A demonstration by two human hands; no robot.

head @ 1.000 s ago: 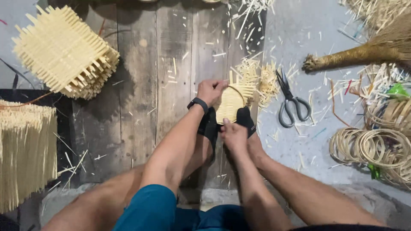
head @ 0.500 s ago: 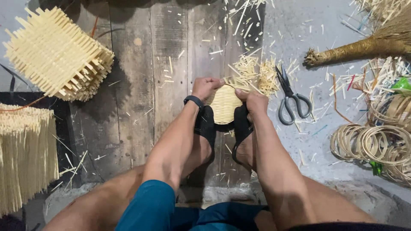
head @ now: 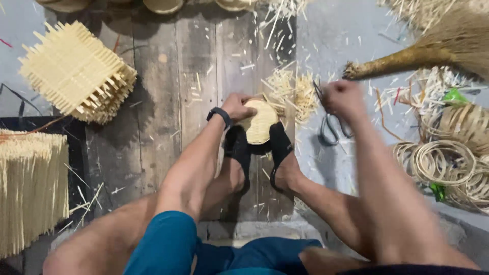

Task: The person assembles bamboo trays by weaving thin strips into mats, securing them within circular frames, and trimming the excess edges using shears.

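Head view, looking down at a plank floor. Left hand (head: pixel 237 105) rests on the far-left edge of a small round woven disc (head: pixel 260 121), fingers curled on its rim; the disc sits clamped between two sandalled feet (head: pixel 260 153). Right hand (head: pixel 344 98) is blurred, fingers seemingly closed near the scissors (head: pixel 331 122); whether it grips them I cannot tell. Scissors lie right of the disc, long axis running near to far, so the right hand is nearer them. Loose splints (head: pixel 290 89) lie just beyond. No packages or labels show; a green scrap (head: pixel 452 97) lies far right by coiled hoops (head: pixel 438 163).
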